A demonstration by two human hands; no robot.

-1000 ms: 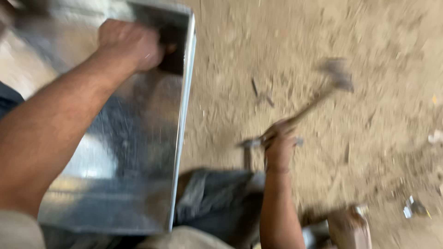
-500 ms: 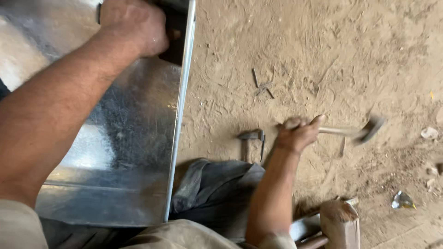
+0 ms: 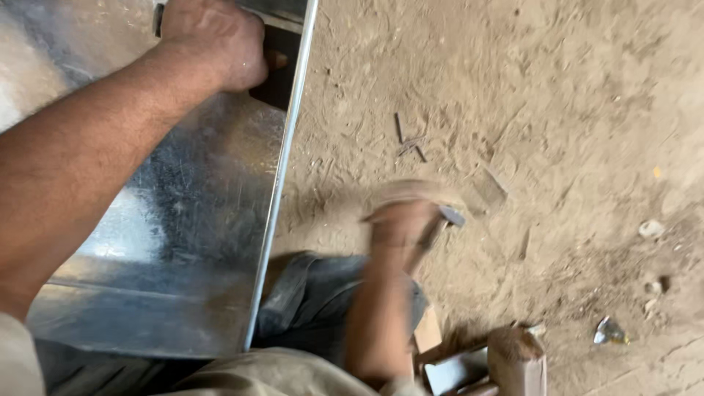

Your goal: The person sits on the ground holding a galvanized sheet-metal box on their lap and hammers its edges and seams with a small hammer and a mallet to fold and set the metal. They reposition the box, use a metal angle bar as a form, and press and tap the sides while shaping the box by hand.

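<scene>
Sheet-metal work is seen in progress on a dirt floor (image 3: 557,95). A galvanised sheet-metal panel (image 3: 183,220), with a folded straight edge running down its right side, is held across the lap and fills the left of the view. The left hand (image 3: 213,44) is closed over the panel's upper end, next to a dark opening there; the fingers are curled round something dark, but what exactly is gripped cannot be told.

The right hand (image 3: 400,220) is blurred by motion, just right of the panel's edge and apart from it. It is closed round the handle of a hammer (image 3: 440,224), whose dark head shows at the hand's right side. The step in hand is judged to be hammering along the folded edge, with the hammer between blows. A blow on that narrow seam would call for the panel to be kept steady by the left hand and for the hammer face to land flat.

No container with visible contents is shown. At the bottom edge a wooden block (image 3: 517,363) and a small flat metal piece (image 3: 455,370) are seen, only partly in frame. A few bent nails (image 3: 407,139) and small scraps (image 3: 609,331) lie loose on the dirt, well apart from both hands.
</scene>
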